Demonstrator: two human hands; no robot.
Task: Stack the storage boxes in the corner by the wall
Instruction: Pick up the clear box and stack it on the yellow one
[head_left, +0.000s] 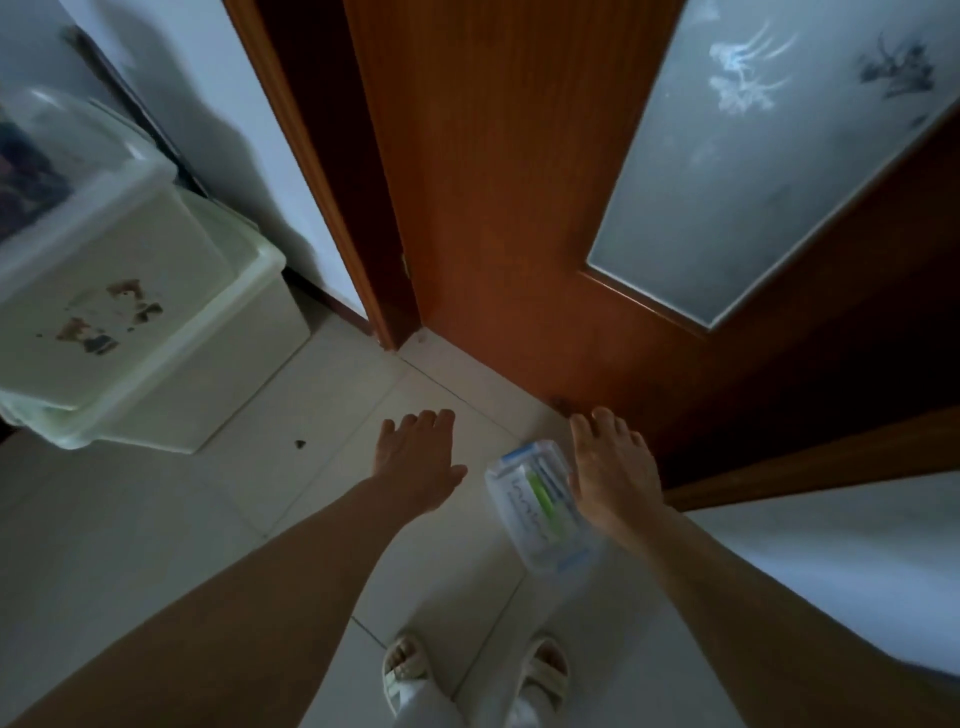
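Both arms reach down toward the wooden door (519, 208). Left hand (415, 457) spread, empty; right hand (613, 467), fingers straight, beside a small clear package (535, 499). Stacked storage boxes (130, 312) stand left of the door.

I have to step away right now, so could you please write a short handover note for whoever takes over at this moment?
Left hand: open, fingers spread, holding nothing, over the tiled floor.
Right hand: open, empty, next to a small clear packet; contact cannot be told.
Storage boxes: an upper box with a printed side sits on a lower box by the white wall, left of the wooden door.
Done: two boxes stacked.
Left: whether more boxes remain is not visible; check the stack sits square.
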